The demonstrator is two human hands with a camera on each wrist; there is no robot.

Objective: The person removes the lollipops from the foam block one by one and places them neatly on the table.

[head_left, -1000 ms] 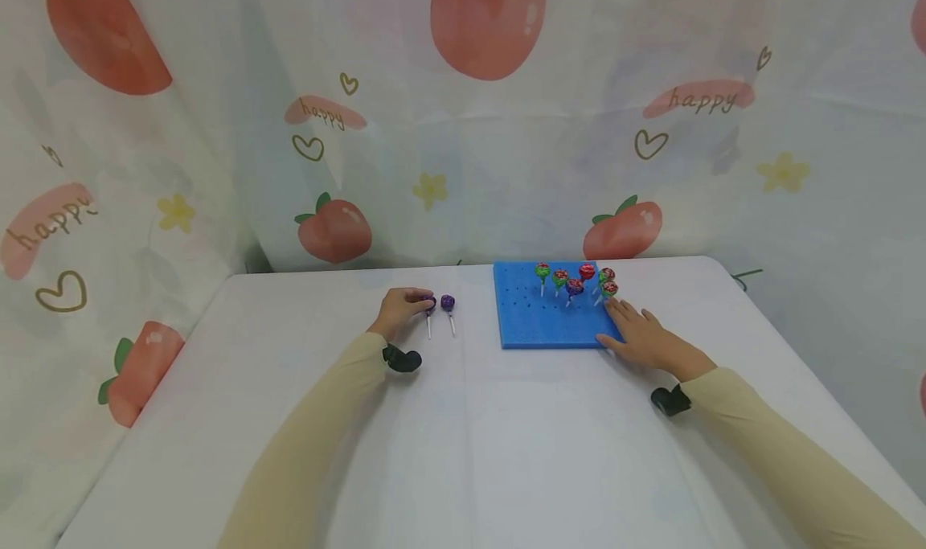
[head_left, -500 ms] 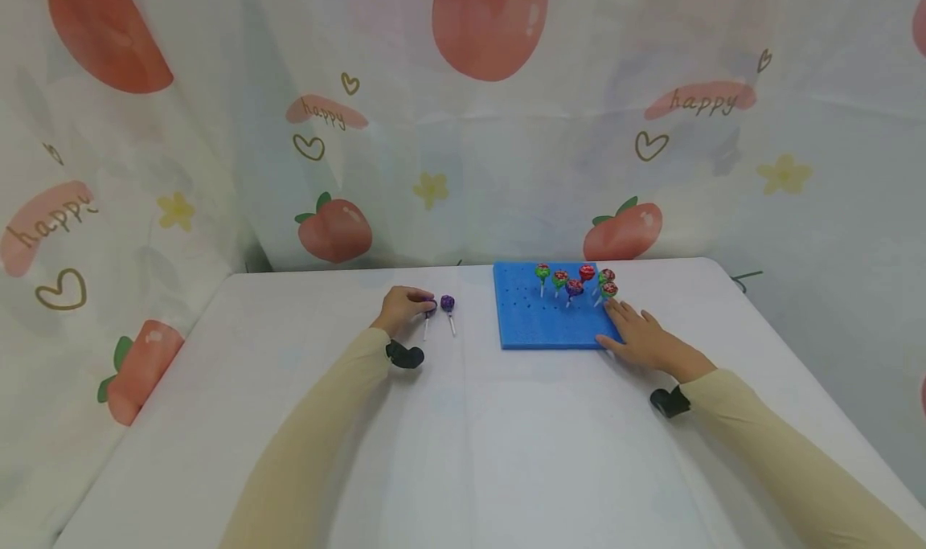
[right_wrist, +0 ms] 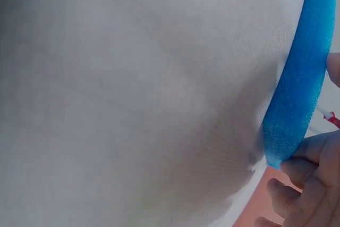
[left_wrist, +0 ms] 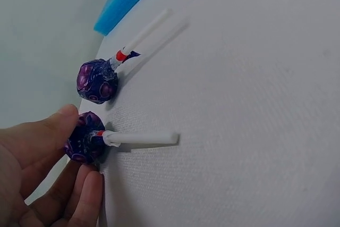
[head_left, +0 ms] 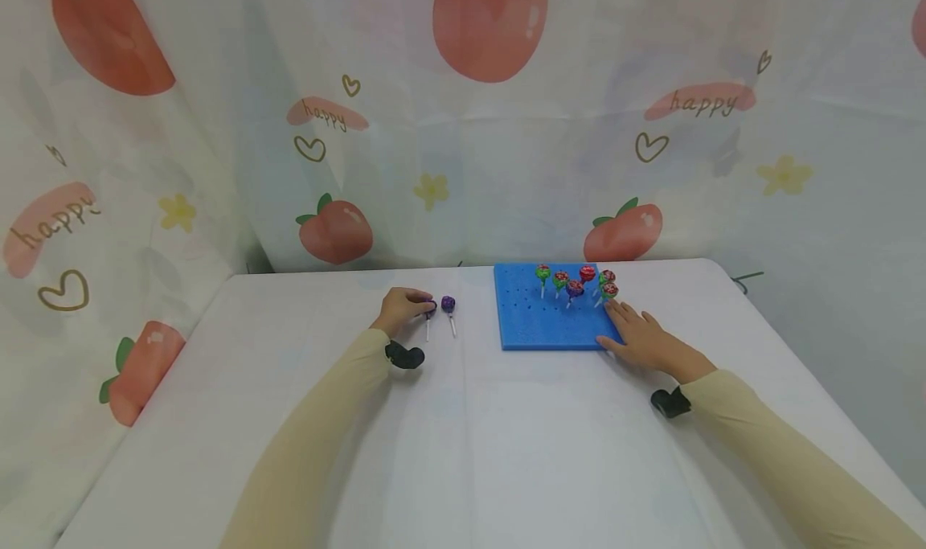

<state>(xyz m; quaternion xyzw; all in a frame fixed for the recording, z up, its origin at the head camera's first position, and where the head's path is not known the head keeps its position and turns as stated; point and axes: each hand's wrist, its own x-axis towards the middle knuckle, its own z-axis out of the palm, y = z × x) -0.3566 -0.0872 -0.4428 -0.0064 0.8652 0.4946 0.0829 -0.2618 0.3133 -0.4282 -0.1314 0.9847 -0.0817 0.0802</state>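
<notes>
My left hand [head_left: 400,309] pinches the wrapped head of a purple lollipop [left_wrist: 84,144] between thumb and fingers. Its white stick points away from the palm, low over the white cloth. A second purple lollipop [left_wrist: 97,82] lies just beside it on the table, apart from the hand. With fingers spread and fairly straight, my right hand [head_left: 642,340] rests on the right side of a blue foam board [head_left: 535,330] dotted with small holes. Several lollipops stand in the board, among them a green one [head_left: 542,272], a red one [head_left: 587,273] and a purple one [head_left: 575,288].
The white-covered table [head_left: 463,444] extends in front of the board and both arms. A patterned curtain [head_left: 477,163] hangs behind its far edge and on the left. Dark camera straps [head_left: 405,356] sit on both wrists.
The stick of the pinched lollipop has swung slightly to the left, with its head still in my left hand. My right hand and the board have stayed in place.
</notes>
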